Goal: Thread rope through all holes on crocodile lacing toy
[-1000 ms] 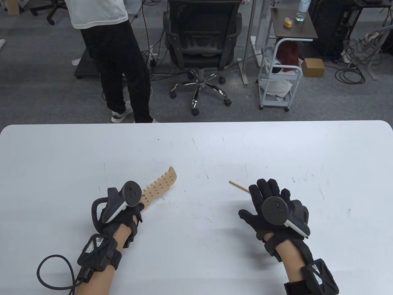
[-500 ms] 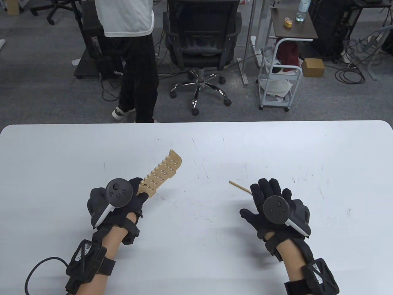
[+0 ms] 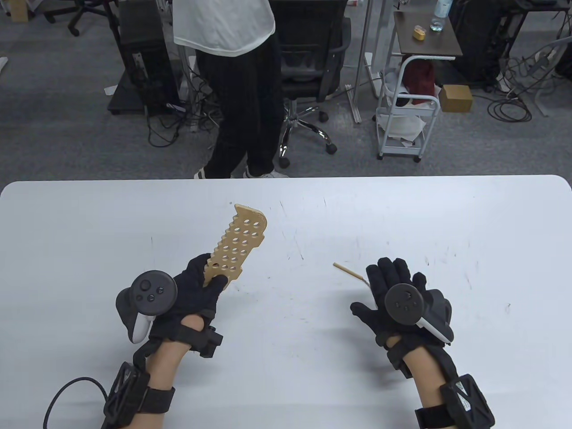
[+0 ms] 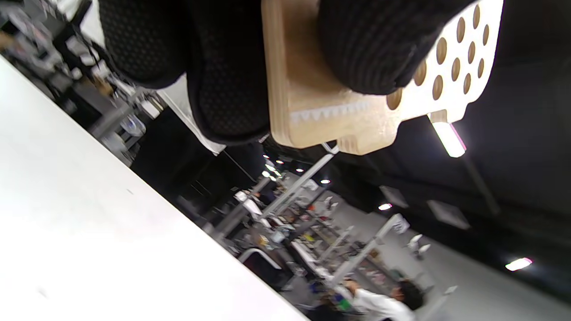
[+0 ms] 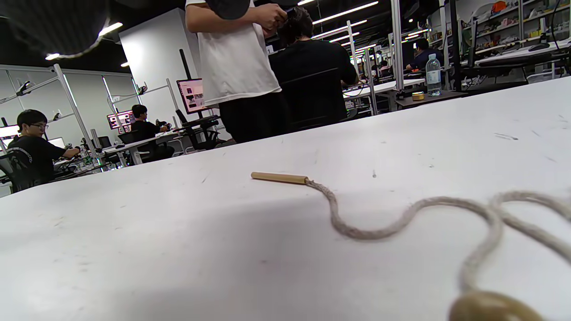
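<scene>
The wooden crocodile lacing toy is a flat tan board with several holes and a toothed edge. My left hand grips its near end between thumb and fingers and holds it above the table, far end pointing away. In the left wrist view my fingers wrap the toy. The rope lies on the table with its wooden needle tip sticking out left of my right hand, which hovers palm down, fingers spread, holding nothing. The right wrist view shows the needle tip, the curling rope and a wooden end bead.
The white table has small scuff marks. A person in a white shirt stands just beyond its far edge, in front of an office chair. A white cart stands on the floor at the back right.
My left hand has lifted the toy and turned it so its holed face shows from above. The right hand has barely moved. The person behind the table has walked to the right.
</scene>
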The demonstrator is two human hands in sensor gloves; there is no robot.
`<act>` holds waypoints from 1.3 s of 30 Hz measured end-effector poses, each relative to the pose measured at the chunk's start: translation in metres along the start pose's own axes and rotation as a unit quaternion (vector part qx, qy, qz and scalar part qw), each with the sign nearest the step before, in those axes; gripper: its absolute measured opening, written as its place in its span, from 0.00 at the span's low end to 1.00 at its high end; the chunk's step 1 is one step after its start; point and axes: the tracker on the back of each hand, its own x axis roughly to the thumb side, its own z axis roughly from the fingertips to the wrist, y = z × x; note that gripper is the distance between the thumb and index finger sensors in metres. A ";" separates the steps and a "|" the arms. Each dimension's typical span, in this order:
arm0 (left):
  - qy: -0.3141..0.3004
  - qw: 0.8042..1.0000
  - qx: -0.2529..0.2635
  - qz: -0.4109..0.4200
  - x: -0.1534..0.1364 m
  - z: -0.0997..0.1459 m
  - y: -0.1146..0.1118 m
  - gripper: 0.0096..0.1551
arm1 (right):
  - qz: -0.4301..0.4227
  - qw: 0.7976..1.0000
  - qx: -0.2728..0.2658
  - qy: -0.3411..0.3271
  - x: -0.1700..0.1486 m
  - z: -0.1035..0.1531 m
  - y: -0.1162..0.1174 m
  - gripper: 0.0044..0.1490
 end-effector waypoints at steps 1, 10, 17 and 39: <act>-0.006 1.000 -0.006 0.025 -0.002 0.000 -0.002 0.33 | -0.001 1.000 0.001 -0.002 0.001 0.000 0.001 0.57; -0.018 0.995 0.006 0.102 -0.029 0.004 -0.012 0.33 | 0.013 1.000 -0.003 -0.006 0.005 -0.002 0.003 0.55; -0.018 0.993 0.011 0.115 -0.042 0.010 -0.013 0.33 | 0.034 0.999 -0.012 -0.012 0.013 0.000 0.004 0.54; -0.013 0.987 0.012 0.159 -0.045 0.011 -0.009 0.33 | 0.074 0.996 -0.057 -0.004 0.034 -0.010 -0.011 0.49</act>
